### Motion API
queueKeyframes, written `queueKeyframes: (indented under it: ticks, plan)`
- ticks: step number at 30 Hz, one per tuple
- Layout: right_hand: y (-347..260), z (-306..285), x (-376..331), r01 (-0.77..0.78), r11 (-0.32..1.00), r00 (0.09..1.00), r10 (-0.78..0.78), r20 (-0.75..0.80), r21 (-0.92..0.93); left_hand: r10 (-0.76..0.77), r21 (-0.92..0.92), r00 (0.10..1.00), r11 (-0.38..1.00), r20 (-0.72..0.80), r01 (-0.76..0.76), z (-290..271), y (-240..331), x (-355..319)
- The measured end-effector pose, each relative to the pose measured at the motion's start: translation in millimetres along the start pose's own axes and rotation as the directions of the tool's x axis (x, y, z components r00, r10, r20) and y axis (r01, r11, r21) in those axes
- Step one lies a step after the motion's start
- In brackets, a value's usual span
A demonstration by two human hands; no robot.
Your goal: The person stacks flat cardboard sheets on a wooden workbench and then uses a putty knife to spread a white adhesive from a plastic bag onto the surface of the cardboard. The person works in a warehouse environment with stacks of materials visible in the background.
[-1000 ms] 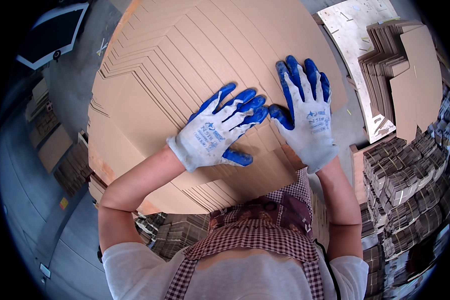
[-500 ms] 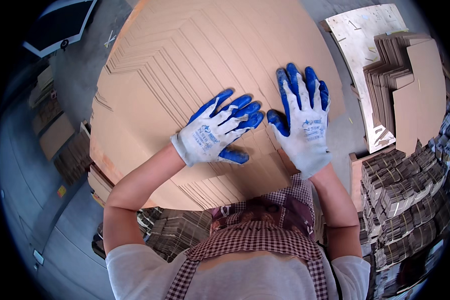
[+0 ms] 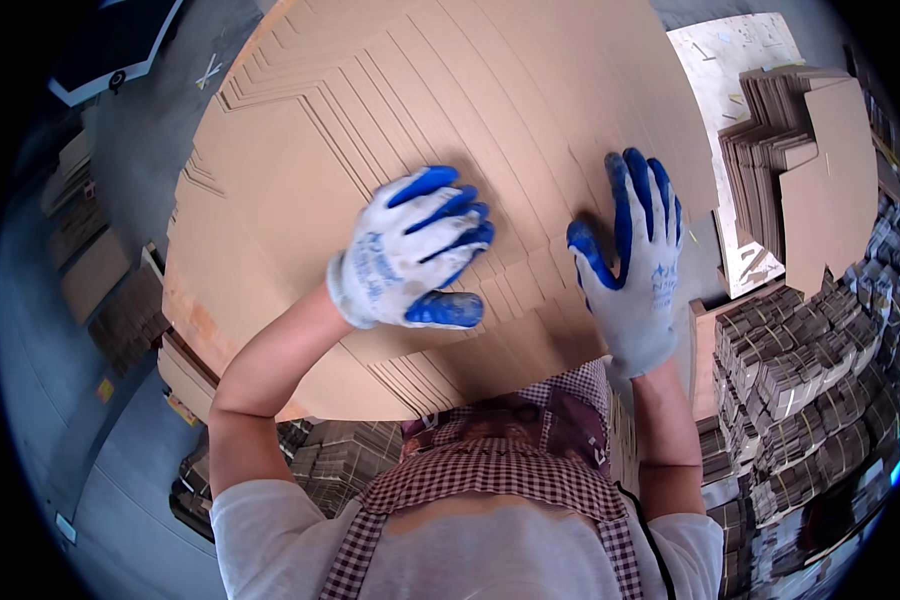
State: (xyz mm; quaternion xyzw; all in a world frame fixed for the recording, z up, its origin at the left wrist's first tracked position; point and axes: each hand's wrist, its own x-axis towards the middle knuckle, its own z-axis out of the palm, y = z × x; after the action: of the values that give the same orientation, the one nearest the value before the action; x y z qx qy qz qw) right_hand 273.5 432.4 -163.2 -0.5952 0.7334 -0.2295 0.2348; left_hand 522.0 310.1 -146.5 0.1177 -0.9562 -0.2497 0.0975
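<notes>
"Cardboard sheets (image 3: pixel 510 120), lying where?"

"Right in front of the checked apron (image 3: pixel 500 475), below both hands. Spread wide in overlapping layers, with stepped, angled edges toward the left."

"And the left hand (image 3: pixel 405 250)?"

"Over the middle of the layers, with fingers loosely bent and thumb held apart. Looks released (palm turned down and hidden, so impossible to tell how firmly pressed, if at all)."

"Right hand (image 3: pixel 642 270)?"

"At the right side of the sheets, with fingers long and nearly straight, pointing away from the body. Looks released too, with thumb spread toward the left hand and bare cardboard between."

"Wearing what?"

"White gloves (image 3: pixel 650 330) with blue fingers, on both."

"Farther right?"

"Another stack of cardboard (image 3: pixel 830 190), notched along one side, on a pale board (image 3: pixel 710 65). Nearer the body, strapped bundles (image 3: pixel 790 365), piled in tiers."
</notes>
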Motion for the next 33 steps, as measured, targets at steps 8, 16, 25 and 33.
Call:
queueKeyframes:
  ticks: [8, 16, 25, 33]
  plan:
    - [-35, 22, -28, -0.021, 0.998, 0.999, 0.023, -0.042, 0.051, -0.081, 0.156, 0.982, 0.986, 0.169, 0.054, -30, -8, -38]
    - [-61, 62, -14, -0.009, 0.999, 0.998, 0.006, -0.070, -0.043, -0.075, 0.165, 0.979, 0.985, 0.190, 0.043, -32, -7, -44]
    - [-58, 64, -10, -0.018, 0.995, 1.000, 0.016, -0.023, -0.093, -0.118, 0.101, 0.938, 0.991, 0.327, 0.089, -8, -4, -25]
    - [-61, 61, -5, -0.030, 0.989, 0.999, 0.034, 0.027, -0.148, -0.141, 0.087, 0.917, 0.989, 0.374, 0.116, -11, -5, -31]
